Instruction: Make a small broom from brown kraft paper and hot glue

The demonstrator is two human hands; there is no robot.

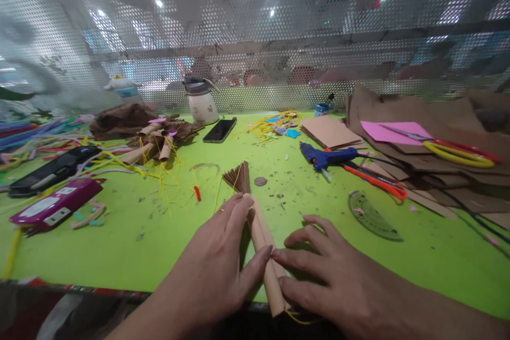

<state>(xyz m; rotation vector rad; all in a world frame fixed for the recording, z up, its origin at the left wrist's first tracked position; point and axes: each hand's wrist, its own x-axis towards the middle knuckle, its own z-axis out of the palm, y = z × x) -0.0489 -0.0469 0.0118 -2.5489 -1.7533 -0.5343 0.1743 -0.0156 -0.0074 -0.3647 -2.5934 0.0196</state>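
A rolled brown paper tube [266,260] lies on the green table [159,244], reaching from the near edge toward a pleated brown paper fan [239,176] at its far end. My left hand [217,260] lies flat over the tube's left side, fingers stretched out, thumb touching the tube. My right hand [319,268] rests on the tube's right side with fingers spread, fingertips pressing the roll. Both hands press on the tube rather than wrap it.
A blue glue gun [324,158], red-handled scissors [378,180], a clear protractor [370,216] and brown card sheets [330,132] lie to the right. A phone [219,130], white jar [202,101], paper scraps and a magenta box [56,205] lie left and back. A perforated metal screen stands behind.
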